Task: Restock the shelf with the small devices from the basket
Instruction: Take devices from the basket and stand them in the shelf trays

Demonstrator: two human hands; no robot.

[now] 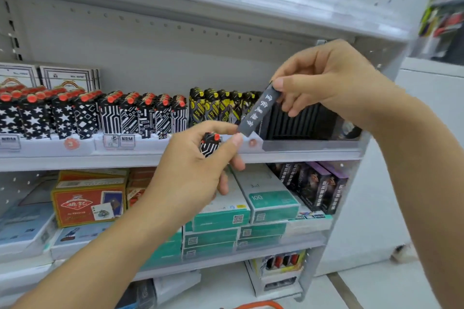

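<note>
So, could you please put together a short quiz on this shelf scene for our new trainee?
1. True or false: the slim grey device is held at both ends, by the right hand above and the left hand below.
2. What else sits in the left hand's grip? A) a teal box B) a patterned lighter with a red top C) a card pack
3. Fill in: on the middle shelf, the yellow-and-black devices stand to the ____ of the red-topped lighters.

Key: 1 true; 2 B; 3 right
</note>
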